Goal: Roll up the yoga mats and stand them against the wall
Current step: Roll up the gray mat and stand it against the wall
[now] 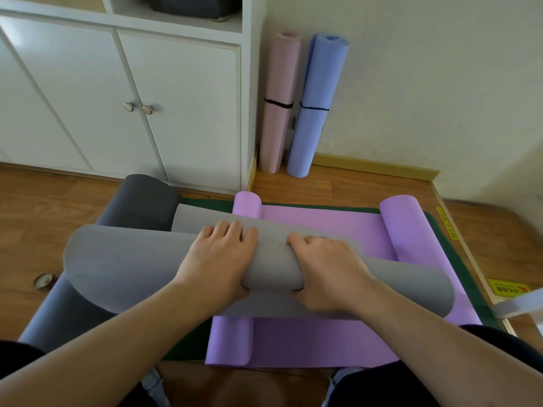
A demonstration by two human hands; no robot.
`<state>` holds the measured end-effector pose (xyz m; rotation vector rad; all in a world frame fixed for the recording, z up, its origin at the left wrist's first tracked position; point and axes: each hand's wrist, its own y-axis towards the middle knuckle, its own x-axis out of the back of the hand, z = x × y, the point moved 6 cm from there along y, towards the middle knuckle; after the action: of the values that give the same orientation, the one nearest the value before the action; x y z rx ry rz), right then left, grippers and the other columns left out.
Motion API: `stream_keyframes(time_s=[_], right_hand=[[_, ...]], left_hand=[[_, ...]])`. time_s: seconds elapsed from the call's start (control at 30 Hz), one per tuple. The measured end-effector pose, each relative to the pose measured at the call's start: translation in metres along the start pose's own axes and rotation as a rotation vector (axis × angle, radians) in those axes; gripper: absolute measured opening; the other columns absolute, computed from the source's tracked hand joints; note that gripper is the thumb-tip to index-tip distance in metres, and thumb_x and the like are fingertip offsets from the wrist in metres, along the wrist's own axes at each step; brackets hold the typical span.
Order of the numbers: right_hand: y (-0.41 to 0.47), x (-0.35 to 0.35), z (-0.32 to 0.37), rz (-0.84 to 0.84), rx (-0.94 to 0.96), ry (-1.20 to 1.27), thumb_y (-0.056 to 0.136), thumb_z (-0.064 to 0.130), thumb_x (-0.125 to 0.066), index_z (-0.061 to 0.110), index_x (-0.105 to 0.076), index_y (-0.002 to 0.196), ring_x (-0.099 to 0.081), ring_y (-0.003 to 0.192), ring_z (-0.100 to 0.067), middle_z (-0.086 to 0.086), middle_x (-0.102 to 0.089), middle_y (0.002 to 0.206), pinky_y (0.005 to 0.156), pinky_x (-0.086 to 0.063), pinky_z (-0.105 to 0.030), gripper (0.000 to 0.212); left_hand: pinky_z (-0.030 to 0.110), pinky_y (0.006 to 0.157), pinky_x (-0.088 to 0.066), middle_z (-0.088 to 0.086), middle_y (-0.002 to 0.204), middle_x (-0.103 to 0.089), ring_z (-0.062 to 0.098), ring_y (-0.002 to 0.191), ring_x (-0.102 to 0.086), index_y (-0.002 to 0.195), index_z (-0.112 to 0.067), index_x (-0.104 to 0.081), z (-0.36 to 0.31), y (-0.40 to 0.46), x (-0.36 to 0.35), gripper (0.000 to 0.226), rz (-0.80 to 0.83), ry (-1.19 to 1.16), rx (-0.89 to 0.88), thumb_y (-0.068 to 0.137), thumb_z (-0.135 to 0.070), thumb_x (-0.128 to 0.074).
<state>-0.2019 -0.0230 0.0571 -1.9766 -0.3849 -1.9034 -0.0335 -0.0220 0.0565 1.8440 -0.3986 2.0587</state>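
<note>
Left hand (219, 261): fingers curled over top of grey yoga mat (123, 277), thumb tucked beneath roll. Right hand (326, 270): fingers wrapped over same roll, thumb underneath. Grey mat partly rolled, held across purple yoga mat (320, 339), both ends of which are curled. Dark green mat (437, 230) seen beneath purple one, on wooden floor (329, 179). Pink rolled mat (277, 83) and blue rolled mat (318, 92) stood upright against wall (426, 77), each bound by black band, beside white cabinet (182, 107).
</note>
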Motion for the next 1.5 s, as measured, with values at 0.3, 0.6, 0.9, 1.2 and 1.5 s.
stream_keyframes(time_s=[0.3, 0.6, 0.9, 1.2, 1.5], right_hand=[[-0.003, -0.005, -0.001, -0.018, 0.019, -0.042, 0.071, 0.049, -0.082, 0.025, -0.042, 0.129, -0.061, 0.105, -0.026, 0.001, -0.059, 0.122, 0.082, -0.046, -0.039, 0.074], [-0.001, 0.001, 0.0, -0.047, 0.001, -0.018, 0.074, 0.046, -0.077, 0.023, -0.043, 0.127, -0.064, 0.096, -0.027, 0.0, -0.062, 0.112, 0.069, -0.041, -0.036, 0.067], [-0.004, -0.002, 0.007, -0.039, 0.022, 0.01, 0.076, 0.051, -0.077, 0.024, -0.042, 0.127, -0.064, 0.099, -0.027, 0.001, -0.062, 0.115, 0.071, -0.042, -0.037, 0.068], [-0.006, -0.002, 0.0, -0.015, -0.027, 0.082, 0.075, 0.056, -0.074, 0.026, -0.043, 0.126, -0.067, 0.098, -0.03, 0.0, -0.064, 0.114, 0.076, -0.054, -0.042, 0.067], [-0.006, -0.004, 0.012, -0.045, 0.017, 0.01, 0.075, 0.052, -0.08, 0.023, -0.042, 0.127, -0.064, 0.101, -0.027, -0.001, -0.061, 0.115, 0.077, -0.053, -0.041, 0.071]], left_hand=[[0.032, 0.091, -0.046, -0.011, 0.111, -0.064, 0.014, 0.099, -0.061, 0.121, -0.037, -0.05, 0.026, 0.007, 0.006, 0.06, 0.152, -0.218, -0.02, 0.071, -0.062, -0.07], [0.042, 0.089, -0.054, 0.004, 0.111, -0.061, 0.027, 0.1, -0.061, 0.125, -0.02, -0.055, 0.003, 0.004, -0.004, 0.084, -0.014, 0.024, 0.005, 0.056, -0.054, -0.089], [0.027, 0.08, -0.035, -0.012, 0.108, -0.065, 0.013, 0.094, -0.061, 0.118, -0.036, -0.045, 0.016, 0.007, 0.01, 0.057, 0.086, -0.201, -0.105, 0.073, -0.063, -0.067], [0.044, 0.086, -0.056, 0.005, 0.105, -0.065, 0.028, 0.095, -0.065, 0.121, -0.016, -0.061, -0.002, 0.005, 0.001, 0.084, -0.057, -0.012, -0.067, 0.05, -0.045, -0.093], [0.033, 0.102, -0.042, -0.011, 0.118, -0.066, 0.015, 0.104, -0.061, 0.124, -0.035, -0.048, 0.007, 0.008, 0.011, 0.063, 0.013, -0.172, -0.14, 0.072, -0.064, -0.07]])
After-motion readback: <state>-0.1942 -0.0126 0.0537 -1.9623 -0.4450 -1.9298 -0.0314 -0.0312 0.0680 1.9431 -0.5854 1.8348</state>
